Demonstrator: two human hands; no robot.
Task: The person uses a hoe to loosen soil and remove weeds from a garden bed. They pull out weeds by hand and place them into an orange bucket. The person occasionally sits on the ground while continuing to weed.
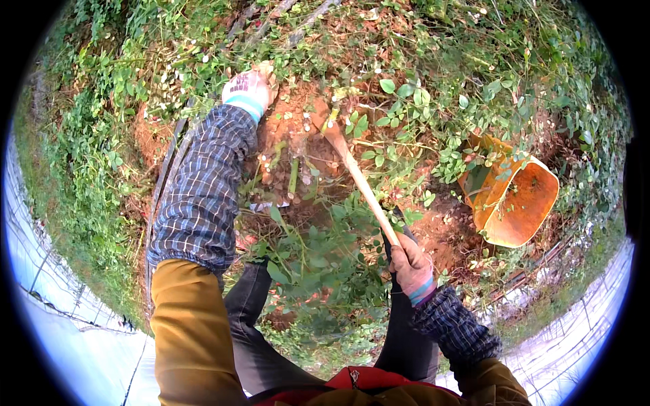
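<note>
My right hand [411, 266], in a soiled glove with a light blue cuff, is wrapped round the pale wooden handle [365, 187] of a digging hand tool. Its far end [323, 118], coated in reddish soil, rests low among the plants, so the blade's shape is hard to make out. Farther up and to the left, my left hand [250, 88] reaches down to the ground, in a dirty pale glove with dark print on its back. Its fingers look curled in; whatever they grip is hidden. Between the hands lie bare red soil [288, 122] and a cut green stem [293, 177].
An orange plastic bucket [518, 206] lies tipped on its side at the right, its mouth facing me. Leafy plants [318, 250] grow between my legs [254, 291]. A dark hose or strip [162, 179] runs beside my left sleeve. White sheeting [88, 352] borders the ground.
</note>
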